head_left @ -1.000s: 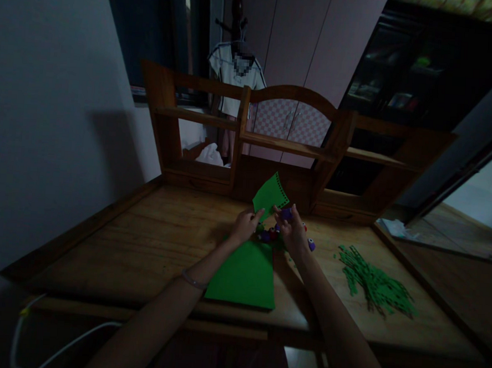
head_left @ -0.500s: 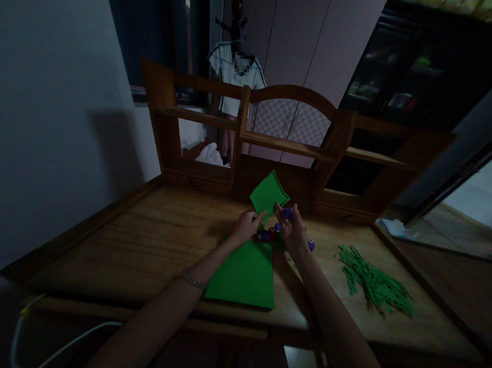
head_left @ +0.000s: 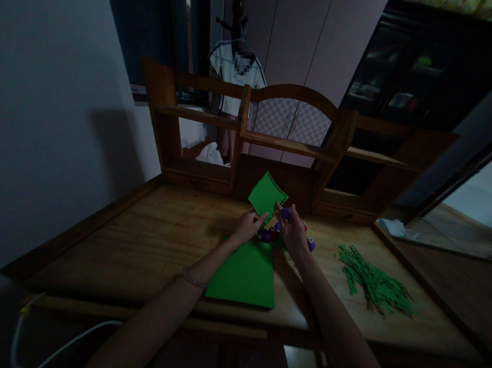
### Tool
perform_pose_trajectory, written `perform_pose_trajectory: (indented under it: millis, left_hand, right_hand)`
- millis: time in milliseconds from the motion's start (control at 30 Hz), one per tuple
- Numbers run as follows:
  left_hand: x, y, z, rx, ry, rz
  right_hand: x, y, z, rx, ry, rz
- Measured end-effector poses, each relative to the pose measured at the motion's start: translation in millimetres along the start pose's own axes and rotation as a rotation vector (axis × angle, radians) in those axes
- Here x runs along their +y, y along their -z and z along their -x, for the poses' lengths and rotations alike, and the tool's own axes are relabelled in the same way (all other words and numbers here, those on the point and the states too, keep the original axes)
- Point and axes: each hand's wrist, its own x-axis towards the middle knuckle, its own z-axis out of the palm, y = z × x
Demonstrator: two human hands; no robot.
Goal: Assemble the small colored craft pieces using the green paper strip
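My left hand (head_left: 249, 227) pinches the lower corner of a green sheet of paper (head_left: 265, 197), which stands up tilted above the desk. A row of small notches or holes runs along the sheet's upper right edge. In my right hand (head_left: 292, 225), fingers close around a small purple craft punch (head_left: 286, 213), right beside the paper's right corner. Below the hands, more small punches (head_left: 266, 236) in purple and red lie at the top of a stack of green paper (head_left: 244, 275). Another purple punch (head_left: 311, 244) rests to the right of my right wrist.
A heap of green paper strips (head_left: 375, 283) lies on the right side of the wooden desk (head_left: 142, 244). Small green bits are scattered near the punches. A wooden shelf unit (head_left: 290, 145) rises along the desk's back edge. A white cable (head_left: 78, 337) hangs at the front left.
The green sheet has tilted and shifted slightly left. My right hand, with the purple punch, has moved a little left too. The stack and the strips have not moved.
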Motion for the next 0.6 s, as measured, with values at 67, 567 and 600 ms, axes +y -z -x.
perform_pose_trajectory:
  millis: [67,567,600]
  left_hand:
    - [-0.5,-1.5,0.3,-0.008,0.007,0.001]
    - [-1.1,1.7,-1.2,0.063,-0.003,-0.047]
    - [-1.3,1.7,-1.3,0.071,-0.008,-0.050]
  right_hand:
    - [-0.1,-0.4,0.1,0.012,0.006,0.011]
    - [2.9,0.8,-0.2,0.009,0.018,0.065]
    - [2.5,0.3,0.0,0.011,0.013,0.068]
